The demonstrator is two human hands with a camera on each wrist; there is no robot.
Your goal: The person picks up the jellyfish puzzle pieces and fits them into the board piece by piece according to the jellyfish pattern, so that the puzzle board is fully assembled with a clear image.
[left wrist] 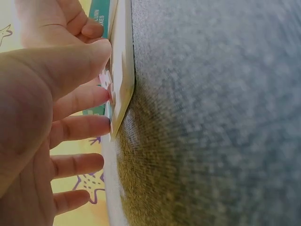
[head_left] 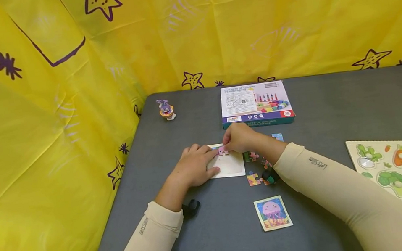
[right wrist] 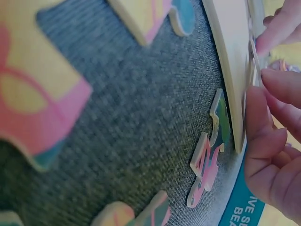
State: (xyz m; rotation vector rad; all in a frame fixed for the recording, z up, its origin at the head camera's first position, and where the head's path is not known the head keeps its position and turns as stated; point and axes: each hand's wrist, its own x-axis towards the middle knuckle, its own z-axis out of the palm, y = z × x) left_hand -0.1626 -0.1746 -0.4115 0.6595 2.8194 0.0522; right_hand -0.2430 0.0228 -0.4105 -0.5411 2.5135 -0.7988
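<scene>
Two hands at puzzle tray's (head_left: 229, 168) top edge, right hand (head_left: 238, 137) pinching pink piece (head_left: 222, 151), left hand (head_left: 195, 166) flat on tray

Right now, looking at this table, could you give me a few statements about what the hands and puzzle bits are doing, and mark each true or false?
1. The right hand pinches a pink puzzle piece over the white puzzle tray. True.
2. The left hand is lifted clear of the tray. False: it rests on the tray's left part, fingers straight.
3. The jellyfish picture card lies on the grey table, nearer the person than the tray. True.
4. The bunny toy stands on the bead box. False: it stands on the table, left of the box.
5. Loose puzzle pieces lie to the tray's right. True.
</scene>
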